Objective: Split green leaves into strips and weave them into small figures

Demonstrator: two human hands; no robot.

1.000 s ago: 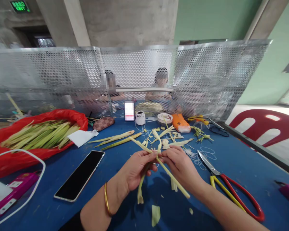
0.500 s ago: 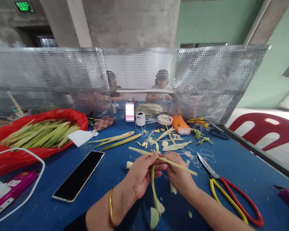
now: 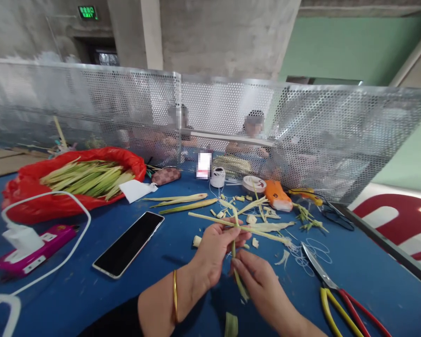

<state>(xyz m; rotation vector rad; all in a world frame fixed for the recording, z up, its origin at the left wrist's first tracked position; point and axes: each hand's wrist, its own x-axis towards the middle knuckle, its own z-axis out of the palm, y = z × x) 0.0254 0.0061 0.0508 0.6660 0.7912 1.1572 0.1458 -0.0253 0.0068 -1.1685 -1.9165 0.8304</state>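
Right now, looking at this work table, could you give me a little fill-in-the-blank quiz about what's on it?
1. The bag holding the bundle of long leaves is ____ in colour.
2. The gold bracelet is worn on the ____ wrist.
3. The table under the phone is ____.
4. The left hand and right hand hold leaf strips; the scissors lie to their ____.

Missing words: red, left, blue, right.

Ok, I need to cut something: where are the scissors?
In the head view, the scissors lie on the blue table at lower right, beyond the right hand, by white thread.
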